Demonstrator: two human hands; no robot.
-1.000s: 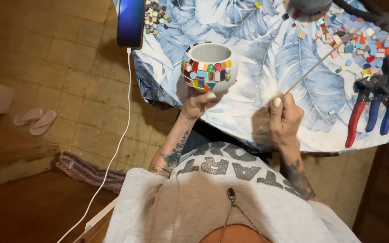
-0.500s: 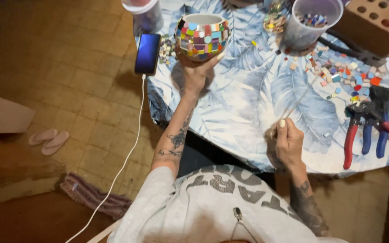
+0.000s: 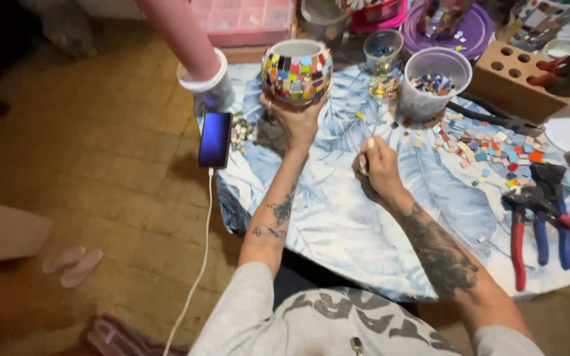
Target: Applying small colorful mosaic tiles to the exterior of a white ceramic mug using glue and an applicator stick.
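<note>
blue leaf-print tablecloth (image 3: 338,217) over brown tile floor (image 3: 87,151)

Tiled floor (image 3: 100,165) of worn ochre squares fills the left half of the frame. Tabletop (image 3: 338,231) under a pale blue leaf-print cloth occupies the centre and right. Pale sandals (image 3: 72,266) lie at lower left; a striped rug (image 3: 110,336) shows at the bottom edge.

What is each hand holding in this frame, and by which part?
The left hand cups the mosaic-covered bowl from underneath, at its base. The right hand is closed around a thin stick-like tool near its end; what the tool is cannot be told.
</note>
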